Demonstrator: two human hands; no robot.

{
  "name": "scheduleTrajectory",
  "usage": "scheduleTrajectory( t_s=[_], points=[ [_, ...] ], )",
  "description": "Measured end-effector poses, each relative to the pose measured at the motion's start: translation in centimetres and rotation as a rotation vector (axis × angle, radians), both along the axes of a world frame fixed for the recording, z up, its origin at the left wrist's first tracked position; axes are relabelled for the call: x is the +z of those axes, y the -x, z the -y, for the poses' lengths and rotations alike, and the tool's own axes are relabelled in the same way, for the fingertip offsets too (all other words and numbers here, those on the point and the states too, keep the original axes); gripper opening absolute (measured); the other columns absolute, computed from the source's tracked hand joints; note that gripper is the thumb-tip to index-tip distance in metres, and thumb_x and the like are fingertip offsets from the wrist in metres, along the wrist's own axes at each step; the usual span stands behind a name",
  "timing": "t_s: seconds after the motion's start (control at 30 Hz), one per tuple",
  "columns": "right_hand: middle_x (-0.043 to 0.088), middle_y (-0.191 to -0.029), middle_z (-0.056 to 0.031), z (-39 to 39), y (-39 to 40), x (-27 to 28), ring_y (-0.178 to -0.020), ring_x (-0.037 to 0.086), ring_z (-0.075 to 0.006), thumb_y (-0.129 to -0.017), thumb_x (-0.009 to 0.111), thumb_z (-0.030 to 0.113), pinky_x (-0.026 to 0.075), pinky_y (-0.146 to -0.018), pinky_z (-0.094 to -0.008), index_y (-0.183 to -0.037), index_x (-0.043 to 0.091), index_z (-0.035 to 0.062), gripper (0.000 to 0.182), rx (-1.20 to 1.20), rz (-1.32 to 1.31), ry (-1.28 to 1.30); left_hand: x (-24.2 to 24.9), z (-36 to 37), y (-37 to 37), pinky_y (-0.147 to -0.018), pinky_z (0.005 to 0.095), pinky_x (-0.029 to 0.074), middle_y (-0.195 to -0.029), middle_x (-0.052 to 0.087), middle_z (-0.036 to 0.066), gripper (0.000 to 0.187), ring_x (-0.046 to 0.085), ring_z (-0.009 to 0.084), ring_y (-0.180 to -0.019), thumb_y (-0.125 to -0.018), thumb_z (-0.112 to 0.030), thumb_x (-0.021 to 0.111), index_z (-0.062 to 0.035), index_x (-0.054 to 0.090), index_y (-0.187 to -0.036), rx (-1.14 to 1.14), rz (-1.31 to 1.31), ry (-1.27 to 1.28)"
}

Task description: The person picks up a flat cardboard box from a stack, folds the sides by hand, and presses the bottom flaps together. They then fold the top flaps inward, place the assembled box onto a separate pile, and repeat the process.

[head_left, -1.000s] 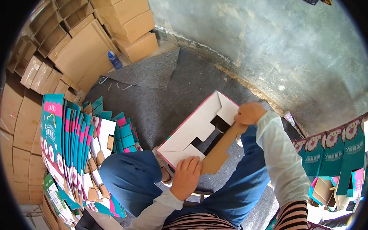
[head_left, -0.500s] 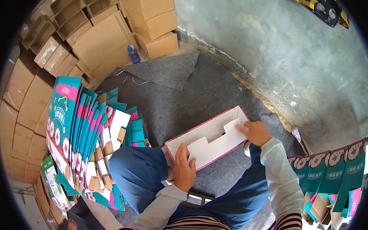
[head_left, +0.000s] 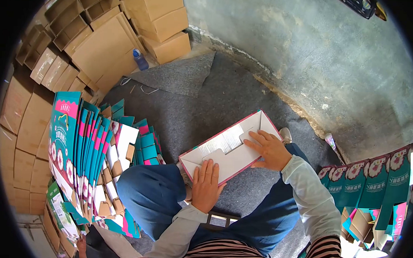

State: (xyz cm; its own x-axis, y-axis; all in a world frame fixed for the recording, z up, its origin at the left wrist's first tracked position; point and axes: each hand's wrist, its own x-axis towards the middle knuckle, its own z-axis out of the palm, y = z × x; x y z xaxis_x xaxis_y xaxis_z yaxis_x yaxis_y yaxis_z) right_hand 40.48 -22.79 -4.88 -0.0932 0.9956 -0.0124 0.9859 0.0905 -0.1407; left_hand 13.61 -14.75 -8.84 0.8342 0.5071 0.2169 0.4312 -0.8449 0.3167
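Between my knees lies a shallow cardboard box (head_left: 240,132) with a white inside and pink-red edges. A white notched flap (head_left: 228,163) is folded over its near side. My left hand (head_left: 206,184) rests flat on the flap's left part, fingers stretched out. My right hand (head_left: 270,151) spreads its fingers over the flap's right part, the thumb near the box's front edge. Beneath my palms the flap is partly hidden.
Folded teal and pink cartons (head_left: 69,142) stand in a thick stack at left; more teal cartons (head_left: 359,186) line the right. Brown boxes (head_left: 167,23) pile up behind, by a blue bottle (head_left: 140,59). A concrete wall (head_left: 304,50) bounds the right; grey matting (head_left: 179,114) covers the floor.
Both hands have moved onto the notched flap, which has folded further down over the box. My right hand has come left and down from the box's right end. The view has shifted slightly.
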Motion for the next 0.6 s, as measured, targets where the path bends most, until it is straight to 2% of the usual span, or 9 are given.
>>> scheduleTrajectory(
  t_s=[0.27,0.47,0.6],
  points=[
    [0.042,-0.138,-0.0132,-0.05,-0.31,-0.9,-0.127,0.04,-0.0357,-0.067,0.076,0.047,0.037,-0.1,-0.0449,-0.134,0.048,0.0171,0.079,-0.001,-0.048,0.07,-0.21,-0.45,-0.25,-0.106,0.0502,0.027,-0.132,0.046,0.023,0.063,0.041,0.0365,-0.126,-0.078,-0.028,0.07,0.0043,0.046,-0.126,-0.056,-0.042,0.008],
    [0.043,-0.14,-0.0126,-0.55,-0.37,-0.58,-0.129,0.039,-0.035,-0.07,0.073,0.048,0.034,-0.104,-0.0451,-0.133,0.049,0.0172,0.074,-0.003,-0.062,0.212,-0.4,-0.61,-0.33,-0.107,0.0505,0.026,-0.13,0.048,0.024,0.061,0.043,0.037,-0.124,-0.079,-0.028,0.069,0.0048,0.047,-0.125,-0.067,-0.062,0.015],
    [0.046,-0.136,-0.0116,-0.5,-0.56,-0.99,-0.125,0.043,-0.0334,-0.069,0.074,0.047,0.036,-0.101,-0.0435,-0.129,0.052,0.0164,0.071,0.014,-0.06,0.18,-0.25,-0.6,-0.27,-0.107,0.0506,0.026,-0.129,0.048,0.024,0.06,0.043,0.0375,-0.123,-0.079,-0.028,0.068,0.0052,0.047,-0.125,-0.078,-0.066,0.015]
  ],
)
